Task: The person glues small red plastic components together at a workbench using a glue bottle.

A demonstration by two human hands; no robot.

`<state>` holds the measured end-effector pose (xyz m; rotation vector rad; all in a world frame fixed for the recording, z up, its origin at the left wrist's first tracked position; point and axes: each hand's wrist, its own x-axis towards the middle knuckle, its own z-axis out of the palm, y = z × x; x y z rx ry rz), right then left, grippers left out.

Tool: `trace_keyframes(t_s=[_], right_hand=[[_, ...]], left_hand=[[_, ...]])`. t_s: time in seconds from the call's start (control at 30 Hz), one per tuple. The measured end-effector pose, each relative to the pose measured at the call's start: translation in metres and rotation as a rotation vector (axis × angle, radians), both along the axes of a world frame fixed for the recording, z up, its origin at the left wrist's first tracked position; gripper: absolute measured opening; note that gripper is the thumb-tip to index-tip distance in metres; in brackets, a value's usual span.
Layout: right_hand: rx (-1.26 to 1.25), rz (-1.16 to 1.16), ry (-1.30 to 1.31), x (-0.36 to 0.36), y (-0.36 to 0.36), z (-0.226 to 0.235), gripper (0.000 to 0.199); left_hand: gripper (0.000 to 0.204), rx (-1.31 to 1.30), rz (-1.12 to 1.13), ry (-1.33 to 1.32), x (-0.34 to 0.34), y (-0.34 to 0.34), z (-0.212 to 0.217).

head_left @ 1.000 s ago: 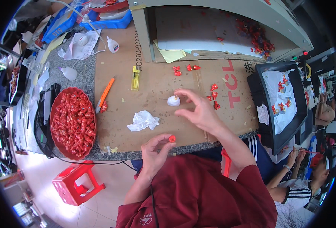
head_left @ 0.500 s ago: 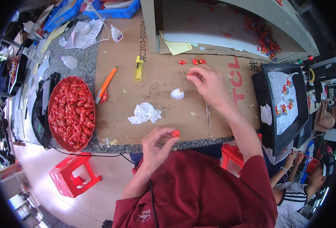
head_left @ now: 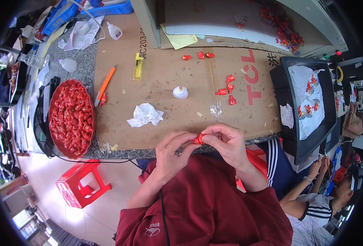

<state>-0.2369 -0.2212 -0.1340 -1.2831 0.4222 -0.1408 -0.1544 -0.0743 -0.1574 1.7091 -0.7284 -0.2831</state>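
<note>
Both hands meet at the front edge of the table, over a small glossy red figurine part (head_left: 198,139). My left hand (head_left: 171,152) pinches it from the left between thumb and fingertips. From the right, my right hand (head_left: 227,145) grips the same spot with thumb and forefinger; whether one piece or two are between the fingers, I cannot tell. Beyond the hands stands a small white bottle with a thin tip (head_left: 180,92), and a crumpled white tissue (head_left: 145,115) lies to its left. Several similar red pieces (head_left: 230,88) lie right of the bottle, with three more red pieces (head_left: 201,55) farther back.
A red dish (head_left: 72,119) heaped with red parts stands at left, near an orange knife (head_left: 106,84) and a yellow case (head_left: 138,67). At right, a black tray (head_left: 286,123) holds colourful figures on white paper. A shelf (head_left: 148,24) rises behind; another person (head_left: 317,201) works at right.
My right hand has come down from the back of the cardboard to meet my left hand at the red part. The pieces its arm covered now show. The view has shifted slightly.
</note>
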Motion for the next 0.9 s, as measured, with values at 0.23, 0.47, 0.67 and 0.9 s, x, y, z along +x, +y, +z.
trace_keyframes(t_s=[0.23,0.47,0.67,0.9], right_hand=[[-0.033,-0.060,-0.091,-0.006,0.011,-0.014,0.010],[0.040,-0.123,-0.115,-0.011,0.022,-0.023,0.013],[0.053,-0.145,-0.115,-0.010,0.028,-0.022,0.013],[0.039,-0.131,-0.108,-0.006,0.034,-0.022,0.012]], left_hand=[[0.027,0.000,0.016,-0.253,-0.001,0.001,0.002],[0.028,-0.023,0.007,-0.367,0.000,0.002,0.004],[0.028,-0.014,0.011,-0.377,0.000,0.006,0.005],[0.028,-0.018,0.026,-0.378,0.002,0.013,0.005]])
